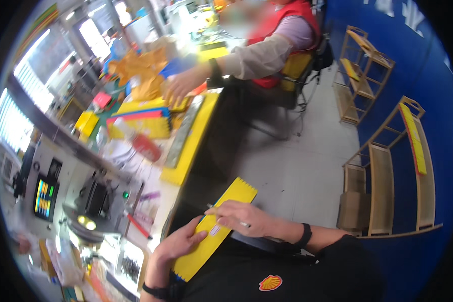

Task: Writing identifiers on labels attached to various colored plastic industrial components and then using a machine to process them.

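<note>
A long yellow flat piece [201,257] with toothed short ends lies slantwise in front of my body. My left hand [182,240] is closed around its left edge, thumb on top beside a small white label [215,230]. Over the piece's upper half, my right hand [244,217] is closed around a slim, pale pen-like tool [244,224], whose rear end sticks out below the fingers. A small dark tip shows near the piece's left edge, but whether it belongs to this tool I cannot tell.
On the workbench [158,194] to my left are a red bottle [146,147], a long grey bar [186,132] on yellow sheets, and a red-handled tool [137,225]. A co-worker's hand [183,86] reaches over stacked yellow pieces. Wooden racks [382,186] stand right, by a blue wall.
</note>
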The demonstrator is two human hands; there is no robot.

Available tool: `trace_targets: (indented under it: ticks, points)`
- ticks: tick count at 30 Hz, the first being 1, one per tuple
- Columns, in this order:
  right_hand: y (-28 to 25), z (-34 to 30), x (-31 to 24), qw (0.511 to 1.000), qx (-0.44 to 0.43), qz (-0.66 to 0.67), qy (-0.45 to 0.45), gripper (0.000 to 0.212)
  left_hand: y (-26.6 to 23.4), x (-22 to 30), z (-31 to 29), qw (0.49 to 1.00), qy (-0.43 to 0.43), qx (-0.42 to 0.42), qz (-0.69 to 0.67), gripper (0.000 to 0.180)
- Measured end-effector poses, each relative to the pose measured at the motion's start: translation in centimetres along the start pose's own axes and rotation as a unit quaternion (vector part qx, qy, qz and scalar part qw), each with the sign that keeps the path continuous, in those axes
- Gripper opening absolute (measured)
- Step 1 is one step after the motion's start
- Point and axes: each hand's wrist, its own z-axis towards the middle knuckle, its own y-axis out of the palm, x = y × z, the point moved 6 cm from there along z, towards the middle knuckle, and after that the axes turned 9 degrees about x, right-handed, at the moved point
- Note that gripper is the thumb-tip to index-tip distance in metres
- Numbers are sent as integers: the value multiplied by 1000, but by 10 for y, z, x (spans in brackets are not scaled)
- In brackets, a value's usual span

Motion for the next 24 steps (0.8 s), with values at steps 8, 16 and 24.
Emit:
trace_targets:
  ticks: [8, 16, 24]
  points:
    - [-23, 10, -14, 998, 20, -17, 61, 34, 3, 2, 0, 999, -13, -45, -18, 67]
    - [-118, 76, -80, 918, 216, -315, -106, 25, 4, -7, -2, 1000, -5, -16, 19, 62]
    - [-169, 130, -182, 696, 361, -469, -406, 41, 4, -4, 3, 999, -6, -38, 19, 67]
